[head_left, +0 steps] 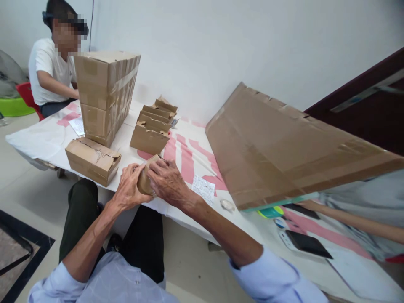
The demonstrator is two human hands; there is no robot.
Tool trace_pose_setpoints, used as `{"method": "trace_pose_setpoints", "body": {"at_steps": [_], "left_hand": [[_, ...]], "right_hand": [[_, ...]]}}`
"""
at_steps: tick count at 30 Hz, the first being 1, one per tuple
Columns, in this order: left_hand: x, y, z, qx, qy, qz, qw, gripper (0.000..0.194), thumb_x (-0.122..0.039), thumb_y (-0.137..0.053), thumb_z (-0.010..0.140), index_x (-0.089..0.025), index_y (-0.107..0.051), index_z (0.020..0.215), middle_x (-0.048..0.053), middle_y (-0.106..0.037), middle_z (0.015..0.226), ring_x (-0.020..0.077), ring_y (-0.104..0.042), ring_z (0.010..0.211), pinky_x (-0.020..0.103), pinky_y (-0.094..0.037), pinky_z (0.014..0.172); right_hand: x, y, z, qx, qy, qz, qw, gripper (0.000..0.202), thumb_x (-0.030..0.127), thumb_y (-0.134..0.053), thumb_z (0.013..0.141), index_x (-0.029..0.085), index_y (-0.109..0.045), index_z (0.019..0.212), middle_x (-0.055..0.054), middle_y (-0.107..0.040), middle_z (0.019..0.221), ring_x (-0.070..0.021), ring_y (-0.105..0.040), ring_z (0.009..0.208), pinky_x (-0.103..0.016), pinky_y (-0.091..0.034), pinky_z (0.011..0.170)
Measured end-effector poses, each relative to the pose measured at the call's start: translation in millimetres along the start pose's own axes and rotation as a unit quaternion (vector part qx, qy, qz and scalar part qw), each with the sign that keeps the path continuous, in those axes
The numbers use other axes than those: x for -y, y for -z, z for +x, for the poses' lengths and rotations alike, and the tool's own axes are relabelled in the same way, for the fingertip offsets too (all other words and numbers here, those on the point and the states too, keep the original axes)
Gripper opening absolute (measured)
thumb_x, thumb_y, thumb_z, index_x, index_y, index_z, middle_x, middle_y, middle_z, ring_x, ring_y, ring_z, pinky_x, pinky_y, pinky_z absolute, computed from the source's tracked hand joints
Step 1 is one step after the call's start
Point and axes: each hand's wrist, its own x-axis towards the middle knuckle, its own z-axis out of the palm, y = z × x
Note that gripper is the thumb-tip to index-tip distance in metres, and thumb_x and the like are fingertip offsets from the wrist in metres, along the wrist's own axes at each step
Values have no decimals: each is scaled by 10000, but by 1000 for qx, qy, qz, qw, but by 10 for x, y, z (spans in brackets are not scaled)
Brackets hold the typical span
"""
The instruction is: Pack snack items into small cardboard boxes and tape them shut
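Between my two hands, at the table's near edge, is a small brown cardboard box. My left hand is wrapped round its left side and underside. Fingers bent, my right hand grips the upper right part of the same box and hides much of it. To the left lies a longer cardboard box, its top flaps meeting along a rough seam with dark marks. Just beyond my hands stands a row of several open cardboard boxes with raised flaps.
A tall taped carton stack stands at the left, with a co-worker seated behind it. A big cardboard panel leans at the right. Near it are a patterned paper, a phone and another person's arm.
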Motion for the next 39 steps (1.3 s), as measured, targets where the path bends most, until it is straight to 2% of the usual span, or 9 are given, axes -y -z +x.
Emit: {"method": "trace_pose_setpoints", "body": {"at_steps": [11, 17, 22, 30, 35, 39], "left_hand": [[-5, -4, -1, -2, -4, 1, 1000, 1047, -363, -948, 650, -295, -476, 1582, 142, -524, 1445, 397, -485, 1355, 629, -459, 1160], [-4, 0, 3, -1, -2, 4, 1000, 1061, -346, -947, 638, -268, -472, 1584, 157, -517, 1456, 404, -479, 1362, 634, -454, 1160], [-17, 0, 14, -1, -8, 6, 1000, 1042, -362, -948, 649, -299, -479, 1577, 139, -535, 1436, 398, -488, 1355, 626, -458, 1156], [-22, -9, 17, -6, -4, 5, 1000, 1044, -348, -944, 635, -315, -489, 1573, 134, -540, 1431, 398, -498, 1338, 629, -475, 1135], [-35, -8, 11, -4, -4, 9, 1000, 1036, -352, -947, 634, -270, -497, 1564, 149, -535, 1426, 398, -497, 1335, 624, -471, 1145], [-33, -9, 10, -6, -7, 9, 1000, 1042, -347, -951, 632, -280, -494, 1565, 148, -526, 1444, 403, -494, 1353, 625, -466, 1151]], "right_hand": [[-12, 15, 3, 17, -10, 10, 1000, 217, 127, -585, 957, 169, -741, 1102, -137, -688, 1070, -317, -478, 1090, -447, -321, 882], [-24, -2, -17, 12, -4, 11, 1000, 196, 146, -603, 957, 171, -733, 1102, -127, -679, 1057, -305, -486, 1076, -432, -320, 884], [-35, -24, -35, 1, 0, 5, 1000, 188, 139, -619, 947, 165, -736, 1091, -119, -680, 1033, -293, -492, 1044, -425, -315, 881], [-26, 18, -10, 22, -12, 12, 1000, 197, 133, -637, 907, 170, -731, 1076, -135, -695, 1100, -313, -490, 1083, -441, -316, 887], [-44, 24, -18, 24, -10, 17, 1000, 192, 135, -630, 904, 161, -723, 1070, -136, -690, 1092, -311, -488, 1074, -437, -324, 893], [-48, 28, -31, 23, -12, 12, 1000, 193, 131, -619, 919, 169, -723, 1077, -125, -694, 1080, -300, -492, 1055, -431, -321, 902]]}}
